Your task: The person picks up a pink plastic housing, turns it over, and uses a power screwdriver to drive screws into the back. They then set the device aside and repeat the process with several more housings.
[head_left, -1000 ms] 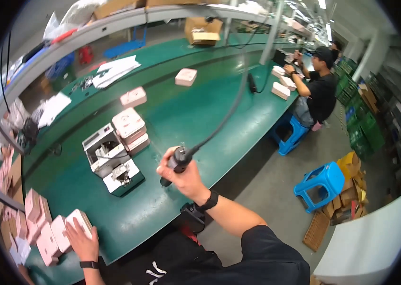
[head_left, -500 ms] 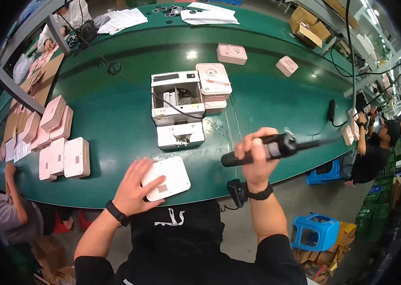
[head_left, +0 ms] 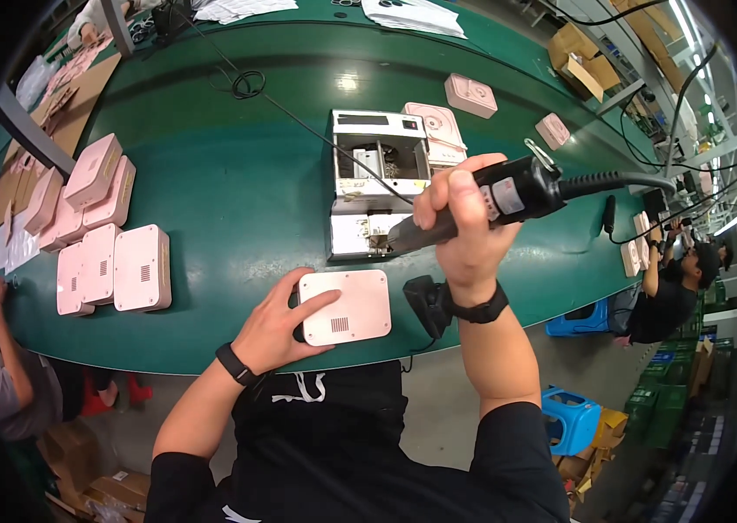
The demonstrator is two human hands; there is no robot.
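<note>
My left hand (head_left: 279, 327) grips a pale pink plastic box (head_left: 347, 305) at its left side, index finger and thumb lying over it. The box rests on the green table with its screw holes and slotted vent facing up. In my right hand (head_left: 471, 222) is a black corded electric screwdriver (head_left: 511, 195), fingers wrapped round its body. Its front end points left and down to the front of a white screw feeder (head_left: 379, 193); whether the bit touches there I cannot tell. Loose screws show inside the feeder's open top compartment.
Several pink boxes (head_left: 143, 268) are stacked at the left. More pink housings (head_left: 470, 95) stand behind the feeder and at the far right. A thin black cable (head_left: 299, 125) crosses the table to the feeder. Co-workers (head_left: 674, 292) sit at right and left. A blue stool (head_left: 571, 420) stands below the table.
My right hand has swung the screwdriver from beside the feeder to its front. The pink box has turned to lie straighter, and my left hand now holds its left side. The view has shifted.
</note>
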